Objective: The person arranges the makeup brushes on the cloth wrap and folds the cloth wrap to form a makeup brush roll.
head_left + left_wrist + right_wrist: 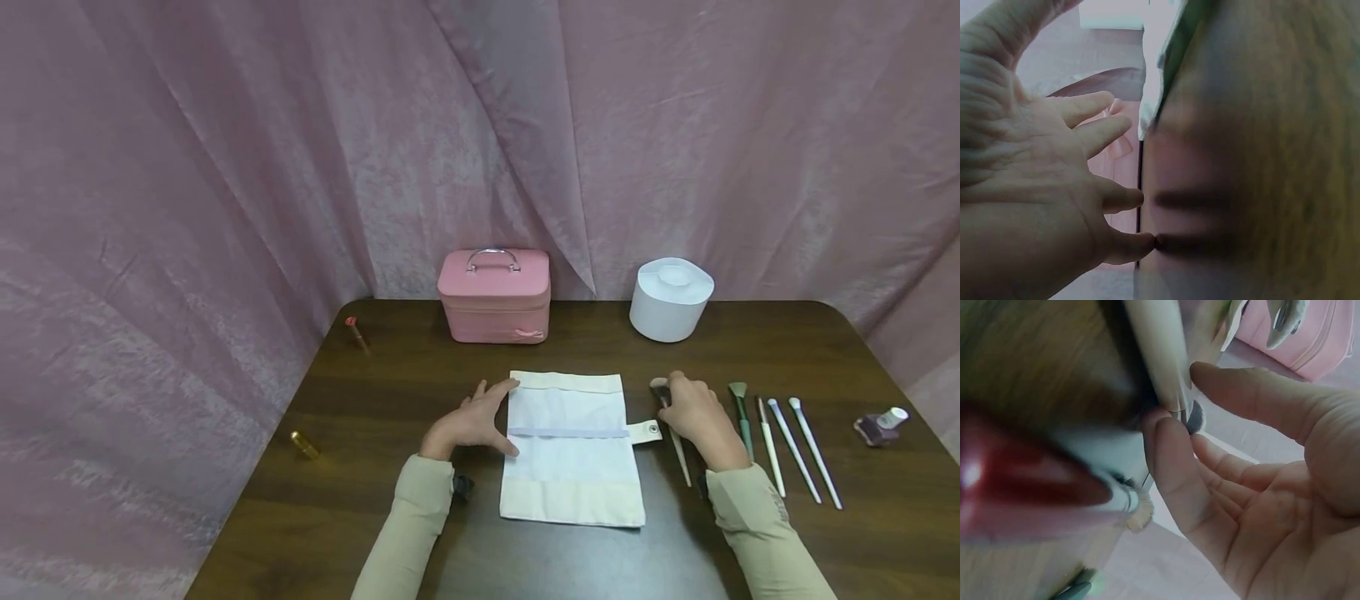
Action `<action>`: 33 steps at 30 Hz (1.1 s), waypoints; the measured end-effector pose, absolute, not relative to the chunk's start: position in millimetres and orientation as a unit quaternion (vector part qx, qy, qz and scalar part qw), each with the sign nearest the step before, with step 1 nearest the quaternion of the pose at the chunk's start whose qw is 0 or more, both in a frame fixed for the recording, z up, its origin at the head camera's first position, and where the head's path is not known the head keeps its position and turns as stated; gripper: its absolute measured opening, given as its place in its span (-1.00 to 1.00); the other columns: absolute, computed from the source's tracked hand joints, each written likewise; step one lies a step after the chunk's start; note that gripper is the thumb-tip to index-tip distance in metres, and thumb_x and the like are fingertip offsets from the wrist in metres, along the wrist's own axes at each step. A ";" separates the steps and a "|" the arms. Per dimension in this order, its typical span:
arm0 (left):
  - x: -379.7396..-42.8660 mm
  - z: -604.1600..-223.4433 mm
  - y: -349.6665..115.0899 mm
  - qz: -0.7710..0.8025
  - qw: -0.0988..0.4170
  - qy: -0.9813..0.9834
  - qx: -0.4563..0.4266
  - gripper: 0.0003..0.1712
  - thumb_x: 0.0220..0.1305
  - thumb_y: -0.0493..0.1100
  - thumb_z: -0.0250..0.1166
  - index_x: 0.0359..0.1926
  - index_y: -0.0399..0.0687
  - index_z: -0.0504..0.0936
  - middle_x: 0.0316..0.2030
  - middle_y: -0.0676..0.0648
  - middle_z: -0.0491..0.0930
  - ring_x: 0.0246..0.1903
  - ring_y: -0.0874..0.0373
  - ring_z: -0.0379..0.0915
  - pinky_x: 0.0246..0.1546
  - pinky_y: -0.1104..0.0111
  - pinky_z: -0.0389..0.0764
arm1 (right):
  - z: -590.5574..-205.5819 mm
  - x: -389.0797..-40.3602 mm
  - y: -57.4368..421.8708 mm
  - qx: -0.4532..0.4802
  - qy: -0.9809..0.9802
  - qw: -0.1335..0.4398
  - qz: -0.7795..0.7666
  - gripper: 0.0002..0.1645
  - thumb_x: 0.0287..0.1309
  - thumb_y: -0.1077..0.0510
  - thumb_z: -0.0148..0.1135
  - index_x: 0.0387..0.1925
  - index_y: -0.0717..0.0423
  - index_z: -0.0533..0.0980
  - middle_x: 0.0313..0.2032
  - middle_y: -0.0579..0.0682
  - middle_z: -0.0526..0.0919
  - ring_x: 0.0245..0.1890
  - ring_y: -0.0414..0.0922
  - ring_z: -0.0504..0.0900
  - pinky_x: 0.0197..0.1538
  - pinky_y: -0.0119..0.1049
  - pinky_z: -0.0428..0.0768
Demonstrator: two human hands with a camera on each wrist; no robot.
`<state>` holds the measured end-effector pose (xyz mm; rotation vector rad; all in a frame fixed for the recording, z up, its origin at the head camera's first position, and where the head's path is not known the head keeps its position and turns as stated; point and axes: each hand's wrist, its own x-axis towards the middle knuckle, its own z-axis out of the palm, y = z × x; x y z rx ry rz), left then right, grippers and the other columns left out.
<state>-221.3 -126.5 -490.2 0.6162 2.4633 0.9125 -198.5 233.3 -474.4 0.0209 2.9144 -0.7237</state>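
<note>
A white fabric brush roll (573, 458) lies spread flat on the table, its snap strap (645, 432) pointing right. My left hand (474, 419) is at its left edge, fingers spread and holding nothing. Over to the right, my right hand (696, 414) pinches a makeup brush (681, 458) near its ferrule. That brush has a pale handle (1160, 350) and dark bristles, partly hidden by the fingers in the right wrist view. Close to that camera is a blurred reddish handle (1029, 481) with tan bristles beyond it.
Right of my right hand lie a green brush (741, 412), a white-handled brush (771, 450) and two slim white brushes (816, 450). A nail polish bottle (879, 425) is farther right. Behind stand a pink case (495, 312) and white container (667, 308). Lipstick (357, 332) and a gold tube (303, 445) lie left.
</note>
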 end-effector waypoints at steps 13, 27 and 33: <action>-220.2 -494.1 -121.4 0.277 0.233 0.903 0.231 0.31 -0.07 -0.05 0.68 0.59 -0.09 0.07 0.61 -0.06 -0.14 0.53 -0.32 -0.48 0.39 -0.31 -0.27 | -471.4 -201.5 229.3 0.025 0.969 0.093 -0.227 -0.60 0.13 0.33 0.27 -0.14 0.61 0.37 -0.35 0.43 0.53 -0.34 0.27 0.56 -0.29 0.12 0.55; -218.5 -493.7 -121.1 0.254 0.233 0.913 0.219 0.27 -0.02 0.00 0.65 0.59 -0.07 0.08 0.61 -0.05 -0.16 0.55 -0.26 -0.46 0.42 -0.26 -0.27 | -457.4 -197.1 231.5 -0.001 0.967 0.047 -0.251 -0.65 0.15 0.30 0.30 -0.66 0.16 0.38 -0.61 0.07 0.45 -0.54 0.05 0.44 -0.44 -0.08 0.43; -217.5 -496.4 -120.2 0.243 0.238 0.916 0.212 0.25 0.00 -0.02 0.64 0.60 -0.02 0.09 0.61 -0.01 -0.19 0.55 -0.22 -0.48 0.44 -0.21 -0.29 | -443.7 -195.1 230.9 -0.022 0.967 -0.015 -0.254 -0.81 0.11 0.31 0.36 -0.41 0.36 0.51 -0.52 0.13 0.50 -0.49 0.11 0.50 -0.42 0.01 0.48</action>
